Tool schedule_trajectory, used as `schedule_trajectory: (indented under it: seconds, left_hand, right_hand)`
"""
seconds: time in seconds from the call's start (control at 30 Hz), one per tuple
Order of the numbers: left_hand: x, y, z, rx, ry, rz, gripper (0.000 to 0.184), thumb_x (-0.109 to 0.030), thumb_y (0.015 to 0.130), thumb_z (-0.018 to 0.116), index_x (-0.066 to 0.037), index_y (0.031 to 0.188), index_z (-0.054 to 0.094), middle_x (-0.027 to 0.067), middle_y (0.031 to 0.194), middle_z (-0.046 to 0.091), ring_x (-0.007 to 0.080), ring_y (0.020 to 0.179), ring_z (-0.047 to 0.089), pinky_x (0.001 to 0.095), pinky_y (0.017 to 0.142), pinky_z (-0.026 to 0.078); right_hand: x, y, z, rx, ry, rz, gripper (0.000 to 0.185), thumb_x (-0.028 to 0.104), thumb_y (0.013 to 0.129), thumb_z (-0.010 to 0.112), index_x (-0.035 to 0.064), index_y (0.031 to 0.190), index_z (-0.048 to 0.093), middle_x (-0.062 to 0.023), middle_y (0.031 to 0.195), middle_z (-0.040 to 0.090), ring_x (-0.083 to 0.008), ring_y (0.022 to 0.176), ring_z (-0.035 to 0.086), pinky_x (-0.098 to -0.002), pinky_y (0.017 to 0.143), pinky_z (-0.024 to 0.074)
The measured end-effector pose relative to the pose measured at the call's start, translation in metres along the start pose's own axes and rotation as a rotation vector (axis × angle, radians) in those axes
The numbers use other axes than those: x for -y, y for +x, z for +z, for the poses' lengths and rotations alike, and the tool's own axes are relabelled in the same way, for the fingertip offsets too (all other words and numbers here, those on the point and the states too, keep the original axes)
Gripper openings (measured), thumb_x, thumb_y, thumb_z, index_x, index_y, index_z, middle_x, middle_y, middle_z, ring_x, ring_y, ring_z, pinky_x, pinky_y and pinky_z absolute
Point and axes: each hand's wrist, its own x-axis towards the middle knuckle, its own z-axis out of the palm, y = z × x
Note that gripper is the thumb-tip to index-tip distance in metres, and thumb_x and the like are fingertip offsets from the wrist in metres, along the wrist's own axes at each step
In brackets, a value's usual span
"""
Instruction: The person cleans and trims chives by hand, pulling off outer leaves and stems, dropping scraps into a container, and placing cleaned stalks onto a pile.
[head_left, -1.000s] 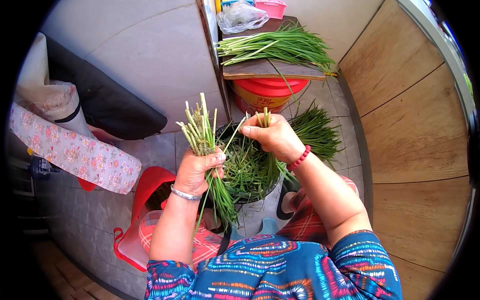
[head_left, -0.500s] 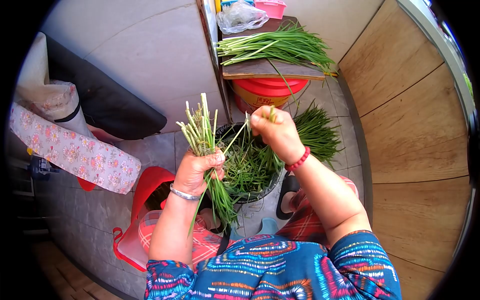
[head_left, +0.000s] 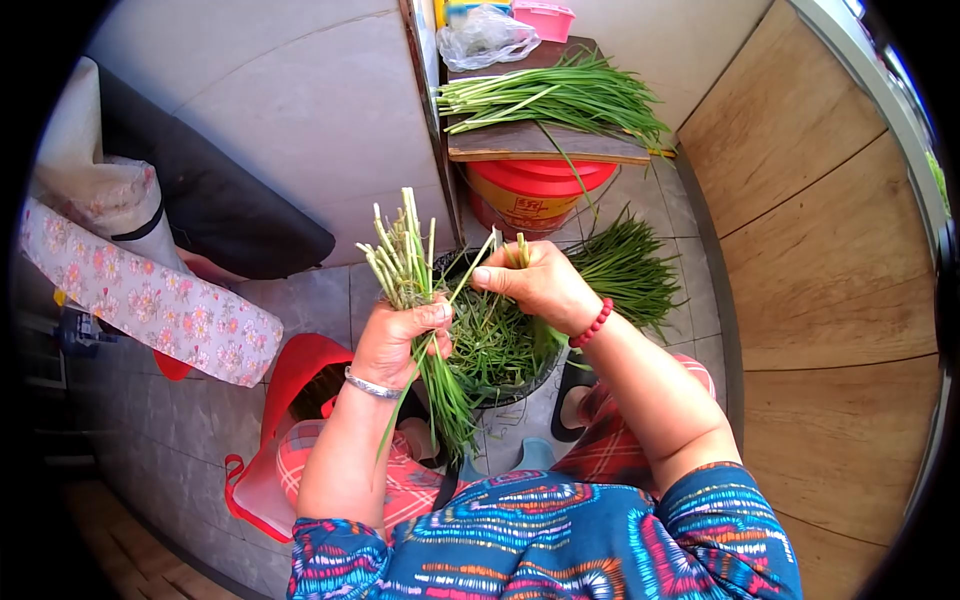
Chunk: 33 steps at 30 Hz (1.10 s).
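Green stalks point(head_left: 400, 265) stand bunched in your left hand point(head_left: 405, 338), fingers clamped round them; your right hand point(head_left: 530, 285), palm down, pinches a few cut stems point(head_left: 520, 252) above the black container point(head_left: 530, 395), which holds loose green trimmings point(head_left: 500, 350).

Bright ctr, dim lower L, fisheye warp.

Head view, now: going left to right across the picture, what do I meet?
Pink-flowered pale fabric strip → left hand gripping a thick bunch of green stalks → right hand holding a few pale-green stalk ends → dark-green leafy bundle on the floor → brown wood-patterned panels.
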Motion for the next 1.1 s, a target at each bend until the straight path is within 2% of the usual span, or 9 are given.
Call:
schedule_trajectory:
  seconds: [0.07,0.13,0.27,0.33,0.43,0.57,0.67,0.87,1.1]
  left_hand:
    - [0.002,0.001,0.001,0.014,0.000,-0.005,0.017,-0.012,0.069,0.062,-0.003,0.078,0.050,0.0019,0.056,0.044,0.0114,0.045,0.042,0.0278,0.045,0.038]
    - [0.005,0.002,0.003,0.004,0.032,-0.007,0.017,-0.012,0.069,0.062,-0.002,0.078,0.051,0.0020,0.058,0.045,0.0115,0.045,0.043,0.0280,0.046,0.039]
    - [0.005,0.004,-0.001,-0.013,-0.073,-0.069,0.016,-0.010,0.070,0.061,0.000,0.080,0.054,0.0057,0.065,0.054,0.0148,0.051,0.053,0.0257,0.045,0.043]
    - [0.007,0.005,-0.002,0.007,-0.072,-0.064,0.015,-0.010,0.072,0.059,0.000,0.081,0.055,0.0058,0.065,0.054,0.0149,0.053,0.054,0.0262,0.045,0.043]
    - [0.011,0.005,0.000,0.065,-0.056,-0.076,0.017,-0.012,0.072,0.060,0.001,0.081,0.054,0.0057,0.064,0.053,0.0144,0.052,0.053,0.0259,0.045,0.043]
    - [0.015,0.004,0.008,0.071,0.017,-0.071,0.021,-0.015,0.074,0.061,0.002,0.083,0.054,0.0055,0.062,0.052,0.0134,0.049,0.051,0.0255,0.044,0.043]
    - [0.014,0.006,0.002,0.057,-0.001,-0.080,0.024,-0.015,0.073,0.060,0.000,0.089,0.051,0.0079,0.066,0.054,0.0166,0.051,0.053,0.0290,0.047,0.045]
    - [0.005,0.009,-0.009,-0.114,-0.040,-0.005,0.015,-0.014,0.077,0.057,-0.003,0.086,0.052,0.0124,0.076,0.058,0.0220,0.064,0.060,0.0330,0.058,0.051]
    - [-0.017,0.008,-0.031,-0.327,0.457,0.187,0.011,-0.007,0.072,0.060,-0.003,0.079,0.052,0.0044,0.061,0.053,0.0111,0.045,0.049,0.0224,0.042,0.042]
  right_hand:
    - [-0.004,0.000,0.007,0.061,0.368,-0.035,0.016,0.020,0.076,0.061,0.0041,0.079,0.060,0.0027,0.062,0.052,-0.0049,0.047,0.039,-0.0206,0.043,0.0341]
    - [-0.011,0.003,0.007,0.089,0.431,-0.039,0.017,0.022,0.079,0.056,0.0051,0.075,0.056,-0.0003,0.065,0.053,-0.0066,0.045,0.040,-0.0204,0.040,0.0333]
    - [-0.011,0.011,0.000,0.081,0.847,-0.137,0.019,0.023,0.084,0.048,0.0055,0.077,0.049,-0.0063,0.071,0.052,-0.0110,0.052,0.046,-0.0266,0.051,0.0438]
    - [-0.012,0.011,-0.003,0.097,0.815,-0.188,0.017,0.022,0.084,0.048,0.0065,0.079,0.050,-0.0013,0.064,0.048,-0.0080,0.049,0.042,-0.0225,0.045,0.0389]
    - [-0.001,0.005,0.004,-0.002,0.423,-0.097,0.017,0.022,0.081,0.055,0.0062,0.087,0.054,0.0078,0.057,0.040,-0.0013,0.044,0.031,-0.0170,0.038,0.0239]
    - [-0.024,0.019,0.015,-0.163,0.102,-0.403,0.018,0.024,0.076,0.062,0.0061,0.073,0.059,0.0067,0.059,0.047,-0.0009,0.045,0.036,-0.0156,0.038,0.0255]
    - [-0.005,0.009,0.006,-0.128,0.211,-0.202,0.018,0.024,0.075,0.063,0.0069,0.073,0.059,0.0059,0.058,0.048,-0.0017,0.044,0.036,-0.0156,0.038,0.0257]
    - [-0.002,0.008,-0.012,-0.186,0.353,-0.126,0.021,0.025,0.074,0.063,0.0093,0.065,0.054,0.0061,0.053,0.044,-0.0018,0.040,0.032,-0.0172,0.035,0.0234]
    - [-0.001,0.007,-0.032,-0.236,0.460,-0.129,0.023,0.025,0.073,0.065,0.0108,0.061,0.051,0.0075,0.050,0.038,-0.0020,0.039,0.029,-0.0177,0.035,0.0218]
